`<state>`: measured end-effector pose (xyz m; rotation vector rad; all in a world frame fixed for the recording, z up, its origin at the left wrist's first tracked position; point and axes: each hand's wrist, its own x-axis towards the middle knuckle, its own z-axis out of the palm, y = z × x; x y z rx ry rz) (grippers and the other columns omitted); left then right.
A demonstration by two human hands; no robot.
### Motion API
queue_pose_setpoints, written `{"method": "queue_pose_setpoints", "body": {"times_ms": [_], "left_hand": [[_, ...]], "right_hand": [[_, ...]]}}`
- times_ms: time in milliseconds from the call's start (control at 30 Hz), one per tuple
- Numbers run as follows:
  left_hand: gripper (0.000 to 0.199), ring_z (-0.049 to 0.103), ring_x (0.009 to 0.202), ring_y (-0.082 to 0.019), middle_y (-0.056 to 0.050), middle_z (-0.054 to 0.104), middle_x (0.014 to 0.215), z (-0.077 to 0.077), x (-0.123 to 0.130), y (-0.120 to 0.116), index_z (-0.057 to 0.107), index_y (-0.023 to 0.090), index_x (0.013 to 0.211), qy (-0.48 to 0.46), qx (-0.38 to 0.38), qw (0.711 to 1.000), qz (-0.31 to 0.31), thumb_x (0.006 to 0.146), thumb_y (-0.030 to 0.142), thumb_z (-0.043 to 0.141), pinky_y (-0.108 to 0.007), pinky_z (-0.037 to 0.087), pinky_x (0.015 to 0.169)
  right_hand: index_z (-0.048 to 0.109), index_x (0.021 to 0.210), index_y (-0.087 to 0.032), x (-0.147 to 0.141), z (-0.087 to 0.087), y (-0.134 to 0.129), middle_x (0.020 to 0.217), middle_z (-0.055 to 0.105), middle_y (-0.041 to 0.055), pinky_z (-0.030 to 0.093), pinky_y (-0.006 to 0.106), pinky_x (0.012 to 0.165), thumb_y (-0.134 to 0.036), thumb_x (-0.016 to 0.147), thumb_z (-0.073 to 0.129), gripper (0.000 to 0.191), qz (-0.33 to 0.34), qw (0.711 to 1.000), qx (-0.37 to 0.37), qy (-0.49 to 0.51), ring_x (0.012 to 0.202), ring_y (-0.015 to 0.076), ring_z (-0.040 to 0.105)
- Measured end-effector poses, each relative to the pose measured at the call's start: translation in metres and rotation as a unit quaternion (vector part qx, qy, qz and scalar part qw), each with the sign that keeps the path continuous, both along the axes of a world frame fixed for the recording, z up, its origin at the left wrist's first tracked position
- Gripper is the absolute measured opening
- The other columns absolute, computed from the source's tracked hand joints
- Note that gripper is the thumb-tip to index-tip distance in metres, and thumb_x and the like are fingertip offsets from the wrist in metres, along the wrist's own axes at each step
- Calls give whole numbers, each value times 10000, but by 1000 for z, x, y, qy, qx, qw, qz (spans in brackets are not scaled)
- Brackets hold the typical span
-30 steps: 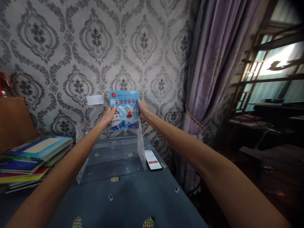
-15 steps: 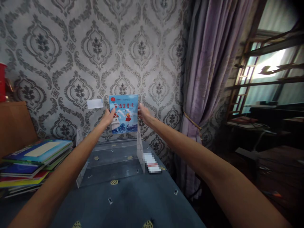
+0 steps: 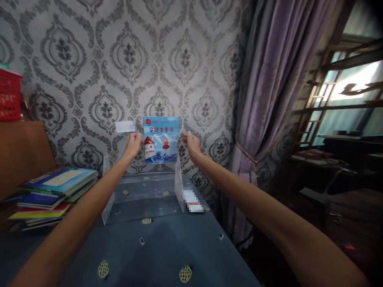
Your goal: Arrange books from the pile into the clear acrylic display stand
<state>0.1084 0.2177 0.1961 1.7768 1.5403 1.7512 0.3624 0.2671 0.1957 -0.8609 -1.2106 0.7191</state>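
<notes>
A blue picture book (image 3: pixel 161 139) with red Chinese characters, a red-roofed tower, waves and a figure in red stands upright at the top of a clear stepped acrylic stand (image 3: pixel 179 183). My left hand (image 3: pixel 133 145) is just off the book's left edge, holding nothing, its fingers loosely bent. On the other side, my right hand (image 3: pixel 192 145) hovers a short way from the right edge. Its fingers are apart and a little blurred, with nothing in them. Both forearms reach over the sides of the stand.
To the left lies a stack of books (image 3: pixel 60 187) by a brown box (image 3: pixel 26 155) with a red basket (image 3: pixel 10 93) above. A pixelated white item (image 3: pixel 194 201) rests right of the stand on the blue tablecloth (image 3: pixel 161 251). A purple curtain (image 3: pixel 269 99) hangs beyond the table's right edge.
Both hands have let go of the book and drawn outward from its edges. The book stays upright on the stand. The view has shifted slightly left.
</notes>
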Motion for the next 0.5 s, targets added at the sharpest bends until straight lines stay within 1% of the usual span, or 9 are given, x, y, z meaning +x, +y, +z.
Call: {"method": "queue_pose_setpoints", "body": {"times_ms": [67, 133, 167, 200, 267, 367, 400, 433, 500], "left_hand": [[341, 668, 1060, -248, -126, 702, 1076, -11, -8, -17, 487, 215, 1144, -13, 7, 1000, 5, 992, 458, 302, -388, 541, 846], [303, 651, 1083, -238, -113, 702, 1084, -29, -17, -39, 503, 220, 1109, -7, 21, 1000, 14, 982, 438, 334, -383, 524, 897], [290, 644, 1083, -235, -106, 703, 1083, -41, -21, -52, 516, 222, 1085, 5, 28, 999, 22, 976, 436, 353, -382, 509, 926], [288, 642, 1068, -232, -99, 704, 1077, -53, -25, -64, 527, 223, 1066, 31, 36, 998, 30, 975, 437, 357, -381, 496, 947], [299, 642, 1010, -228, -85, 706, 1053, -79, -35, -89, 544, 224, 1038, 97, 35, 994, 45, 977, 443, 350, -380, 483, 948], [317, 626, 986, -238, -88, 689, 1022, -111, -55, -118, 567, 218, 1013, 195, 31, 978, 72, 979, 427, 331, -386, 475, 936], [319, 616, 999, -246, -94, 681, 1016, -118, -64, -125, 575, 215, 1009, 223, 33, 970, 87, 978, 417, 330, -393, 471, 943], [319, 604, 1018, -255, -101, 673, 1016, -123, -75, -131, 583, 212, 1010, 247, 36, 962, 107, 976, 405, 330, -400, 465, 957], [325, 582, 1060, -277, -123, 665, 1043, -127, -100, -139, 596, 201, 1032, 288, 27, 944, 158, 972, 381, 332, -420, 447, 994]], "right_hand": [[593, 803, -243, 4, -14, -25, 928, 660, 67, 456, 356, 862, -622, 894, 453, 414, -32, 998, 48, -19, 983, 254, 585], [627, 845, -245, 5, -36, -58, 964, 670, 81, 437, 387, 933, -591, 932, 413, 416, -52, 978, 151, -130, 995, 264, 595], [643, 875, -249, 4, -51, -76, 974, 676, 82, 437, 392, 938, -581, 951, 392, 422, -39, 968, 174, -179, 985, 264, 602], [655, 910, -257, 2, -68, -94, 968, 682, 81, 447, 390, 921, -574, 967, 374, 427, -16, 959, 179, -219, 976, 265, 607], [666, 950, -275, -4, -105, -129, 946, 683, 75, 465, 387, 903, -564, 984, 374, 412, 66, 939, 155, -300, 954, 260, 621], [677, 957, -270, -17, -156, -170, 925, 679, 85, 488, 405, 887, -516, 1007, 374, 394, 206, 883, 142, -398, 926, 255, 619], [679, 1000, -266, -22, -170, -181, 965, 685, 84, 485, 415, 917, -488, 1016, 378, 373, 248, 864, 138, -416, 951, 251, 619], [675, 1032, -267, -27, -182, -190, 1011, 689, 81, 484, 419, 936, -464, 1026, 375, 360, 275, 855, 130, -420, 976, 245, 617], [668, 1074, -275, -37, -200, -204, 1036, 685, 74, 485, 418, 951, -435, 1040, 357, 352, 303, 852, 106, -413, 999, 235, 613]]}}
